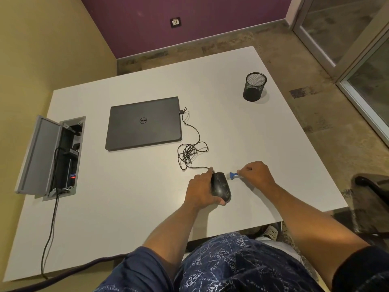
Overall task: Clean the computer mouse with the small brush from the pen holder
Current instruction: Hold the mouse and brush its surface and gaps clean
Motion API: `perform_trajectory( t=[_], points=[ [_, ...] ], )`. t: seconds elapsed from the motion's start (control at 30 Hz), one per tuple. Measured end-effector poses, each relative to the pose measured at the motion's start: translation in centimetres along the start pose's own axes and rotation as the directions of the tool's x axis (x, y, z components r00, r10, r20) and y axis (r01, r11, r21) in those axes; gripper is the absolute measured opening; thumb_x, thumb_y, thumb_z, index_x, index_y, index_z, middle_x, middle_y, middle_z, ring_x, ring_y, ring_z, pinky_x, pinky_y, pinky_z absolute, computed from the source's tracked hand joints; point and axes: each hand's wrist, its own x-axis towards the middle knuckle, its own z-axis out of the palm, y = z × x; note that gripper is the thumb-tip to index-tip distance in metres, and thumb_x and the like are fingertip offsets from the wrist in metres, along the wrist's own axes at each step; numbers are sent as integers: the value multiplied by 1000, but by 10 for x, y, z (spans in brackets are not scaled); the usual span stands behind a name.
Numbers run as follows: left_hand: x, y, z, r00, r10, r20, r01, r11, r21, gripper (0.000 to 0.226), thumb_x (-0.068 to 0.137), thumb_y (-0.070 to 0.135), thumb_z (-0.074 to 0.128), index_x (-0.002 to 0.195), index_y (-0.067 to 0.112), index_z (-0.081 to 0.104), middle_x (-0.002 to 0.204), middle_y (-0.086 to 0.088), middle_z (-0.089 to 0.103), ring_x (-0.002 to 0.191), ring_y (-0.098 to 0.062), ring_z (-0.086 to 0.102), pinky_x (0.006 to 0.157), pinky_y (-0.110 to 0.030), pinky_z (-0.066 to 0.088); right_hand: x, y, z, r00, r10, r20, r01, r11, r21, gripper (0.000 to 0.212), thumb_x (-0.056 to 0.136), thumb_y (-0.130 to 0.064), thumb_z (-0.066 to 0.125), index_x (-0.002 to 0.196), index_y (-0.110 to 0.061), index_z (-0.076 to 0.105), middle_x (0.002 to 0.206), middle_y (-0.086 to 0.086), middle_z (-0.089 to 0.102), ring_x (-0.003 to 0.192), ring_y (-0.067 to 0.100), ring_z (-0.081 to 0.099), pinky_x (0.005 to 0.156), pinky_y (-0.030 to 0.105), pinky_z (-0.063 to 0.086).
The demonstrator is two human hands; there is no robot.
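Note:
A black wired computer mouse lies near the front right of the white table. My left hand grips it from the left side, thumb at its rear end. My right hand holds a small brush with a blue collar and pale handle; its bristle tip points left and sits right beside the mouse's front right side. The black mesh pen holder stands upright at the back right of the table, far from both hands.
A closed grey laptop lies mid-table, with the mouse cable coiled between it and the mouse. An open cable box with a raised lid sits at the left. A dark chair stands off the right edge.

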Motion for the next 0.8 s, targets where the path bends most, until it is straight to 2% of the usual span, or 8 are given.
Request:
perform_trajectory(
  t=[0.1, 0.17, 0.23, 0.33, 0.4, 0.5, 0.67, 0.8],
  points=[
    [0, 0, 0, 1000, 0, -2, 0, 1000, 0, 139, 48, 69, 87, 160, 19, 21, 148, 0, 52, 132, -27, 48, 107, -41, 41, -4, -5, 2, 989, -34, 146, 28, 999, 42, 23, 80, -27, 81, 64, -12, 76, 58, -3, 65, 57, 10, 53, 56, 24, 39],
    [0, 0, 1, 1000, 3, -4, -3, 1000, -2, 139, 48, 68, 88, 160, 19, 22, 148, 0, 52, 132, -27, 48, 107, -40, 40, -4, -5, 5, 978, -45, 204, 50, 999, -20, 21, 81, -28, 82, 69, -10, 79, 63, -1, 68, 58, 10, 55, 57, 24, 41],
    [0, 0, 1, 1000, 5, -8, -5, 1000, 8, 138, 48, 69, 88, 160, 19, 23, 148, 0, 53, 132, -27, 49, 106, -40, 40, -2, -1, 6, 988, -51, 145, 56, 998, -32, 22, 82, -25, 81, 71, -6, 78, 64, 3, 68, 60, 13, 56, 57, 26, 42],
    [-1, 0, 1, 1000, 6, -12, -6, 1000, 9, 138, 48, 70, 87, 159, 19, 23, 147, 0, 53, 132, -27, 49, 106, -41, 40, 2, 4, 4, 999, -53, 6, 53, 999, -3, 21, 82, -23, 79, 70, -5, 77, 61, -1, 67, 61, 13, 57, 58, 26, 42],
    [-1, 0, 1, 1000, 4, -14, -3, 1000, 6, 138, 48, 69, 87, 159, 19, 24, 148, 1, 52, 132, -27, 49, 106, -41, 40, 3, 5, 3, 995, -81, 55, 79, 996, 39, 19, 81, -25, 80, 69, -12, 78, 62, -4, 68, 61, 9, 56, 59, 24, 42],
    [0, 0, 0, 1000, 1, -14, -1, 1000, 4, 138, 48, 69, 87, 159, 19, 24, 149, 1, 52, 132, -27, 49, 106, -41, 40, 1, 4, 5, 974, -120, 191, 125, 992, -16, 19, 82, -27, 81, 70, -12, 79, 62, -6, 67, 61, 6, 55, 62, 25, 41],
    [-1, -1, 1, 1000, 7, -22, -7, 1000, 2, 137, 49, 70, 87, 159, 18, 24, 149, 1, 52, 132, -27, 49, 106, -41, 41, 4, 2, 9, 991, -134, 8, 134, 990, -31, 20, 86, -24, 77, 76, -7, 79, 65, -1, 67, 60, 9, 54, 59, 25, 40],
    [-1, -1, 0, 1000, 10, -26, -10, 1000, 4, 137, 48, 69, 87, 159, 17, 25, 147, 1, 54, 130, -28, 51, 106, -40, 42, 4, -2, 11, 979, -137, 148, 145, 988, -44, 18, 82, -25, 80, 73, -9, 80, 73, 5, 74, 66, 12, 59, 64, 27, 44]
  ],
)
